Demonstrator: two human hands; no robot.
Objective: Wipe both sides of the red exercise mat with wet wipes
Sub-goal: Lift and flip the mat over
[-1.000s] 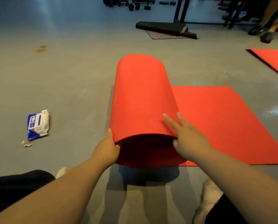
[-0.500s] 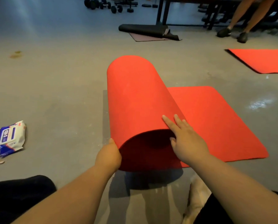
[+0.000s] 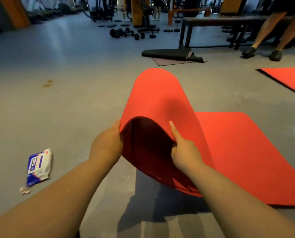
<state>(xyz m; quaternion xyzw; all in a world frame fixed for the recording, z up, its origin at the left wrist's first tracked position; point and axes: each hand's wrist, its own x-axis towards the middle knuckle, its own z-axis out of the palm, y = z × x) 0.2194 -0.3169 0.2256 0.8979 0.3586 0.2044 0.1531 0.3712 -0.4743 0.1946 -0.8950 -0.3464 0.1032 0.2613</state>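
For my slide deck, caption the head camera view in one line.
Left hand and right hand grip the curled-up edge of the red exercise mat; wet wipes pack lies on the floor.

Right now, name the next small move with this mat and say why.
Probably fold the mat over to the right: left hand and right hand both grip its lifted end, the rest lies flat there, wipes lie aside.

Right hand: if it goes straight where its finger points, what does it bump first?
Probably the red mat itself: the right hand holds its lifted edge, and the straight finger lies along the raised curl. Depth past the curl is unclear.
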